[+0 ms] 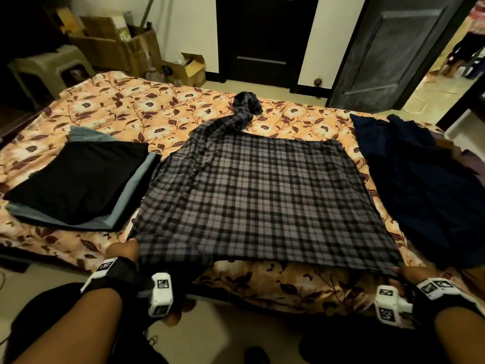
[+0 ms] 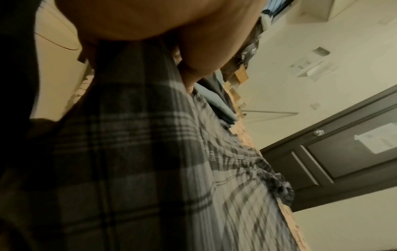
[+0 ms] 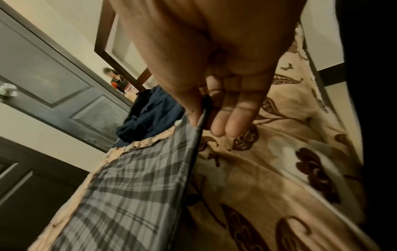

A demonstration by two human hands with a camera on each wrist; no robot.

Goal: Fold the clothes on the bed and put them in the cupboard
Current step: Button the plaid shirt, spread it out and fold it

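Cloth, thin and limp by the look of it: the plaid shirt lay spread across the middle of the frame on the bed, one sleeve twisted toward the top. The left hand and right hand each pinched a near hem corner, sensible holds for something likely light and floppy.

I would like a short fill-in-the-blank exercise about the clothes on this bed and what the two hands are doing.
1. Both hands hold the near edge of the ____ shirt.
2. The folded black and grey clothes lie to the ____ of it.
3. The left hand and the right hand each hold one near ____ of it.

Missing words: plaid; left; corner
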